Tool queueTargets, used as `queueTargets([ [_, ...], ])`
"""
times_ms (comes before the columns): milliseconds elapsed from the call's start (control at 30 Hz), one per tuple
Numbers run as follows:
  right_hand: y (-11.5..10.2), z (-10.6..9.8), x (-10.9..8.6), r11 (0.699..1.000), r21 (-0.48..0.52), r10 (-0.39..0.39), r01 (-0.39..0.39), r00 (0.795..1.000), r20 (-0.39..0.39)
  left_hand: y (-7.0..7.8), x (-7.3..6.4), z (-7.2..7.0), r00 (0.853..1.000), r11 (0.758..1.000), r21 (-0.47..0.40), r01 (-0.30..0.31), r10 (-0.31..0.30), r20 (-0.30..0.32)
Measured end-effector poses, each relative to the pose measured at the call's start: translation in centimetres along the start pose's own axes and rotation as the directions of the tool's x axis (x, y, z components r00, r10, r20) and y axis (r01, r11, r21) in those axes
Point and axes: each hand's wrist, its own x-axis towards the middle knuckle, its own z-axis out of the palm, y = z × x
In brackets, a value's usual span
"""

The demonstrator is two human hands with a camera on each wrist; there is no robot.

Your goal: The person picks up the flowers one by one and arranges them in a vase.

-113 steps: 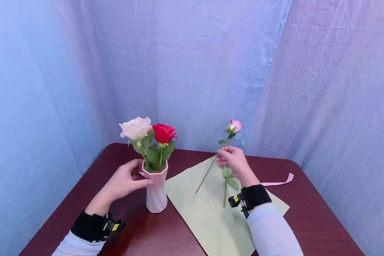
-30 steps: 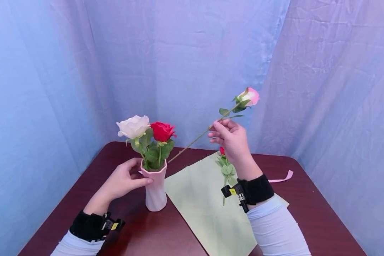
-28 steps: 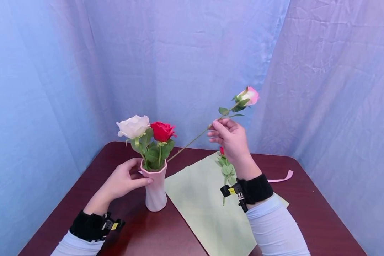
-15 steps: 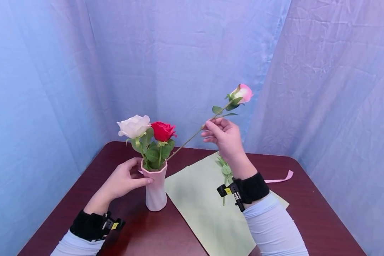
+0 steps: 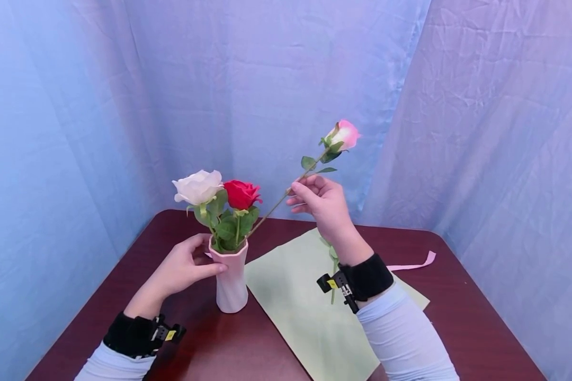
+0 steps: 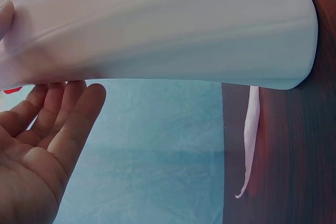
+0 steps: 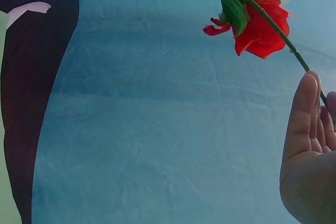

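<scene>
My left hand (image 5: 183,270) holds the upper part of a pale pink vase (image 5: 231,288), thumb on its near side and fingers on the far side. The vase stands upright on the table with a white rose (image 5: 197,187) and a red rose (image 5: 241,194) in it. Between thumb and fingers, my right hand (image 5: 325,206) pinches the stem of a pink-and-white rose (image 5: 345,134). This rose slants, its bloom up to the right and its lower stem at the vase's mouth. In the right wrist view, the stem (image 7: 286,40) passes in front of the red bloom.
A pale green paper sheet (image 5: 305,312) lies on the dark red table (image 5: 209,354) right of the vase. Another flower stem (image 5: 333,264) rests on it, partly hidden by my right arm. A pink ribbon (image 5: 417,263) lies behind that arm. Curtains (image 5: 286,95) hang behind the table.
My right hand has lifted the pink-and-white rose off the paper and carried it left, bringing its stem end to the vase's mouth. My left hand has stayed on the vase.
</scene>
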Motion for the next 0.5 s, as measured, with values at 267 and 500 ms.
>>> queueTargets([
  [267, 0.9, 0.6, 0.0, 1.0, -0.012, 0.015, -0.014, 0.999, 0.044, -0.1, 0.1, 0.0, 1.0, 1.0, -0.013, 0.008, -0.008, -0.002],
  [500, 1.4, 1.4, -0.2, 1.0, 0.018, 0.023, -0.024, 0.996, 0.084, -0.1, 0.1, 0.0, 1.0, 1.0, -0.025, 0.009, -0.009, -0.002],
])
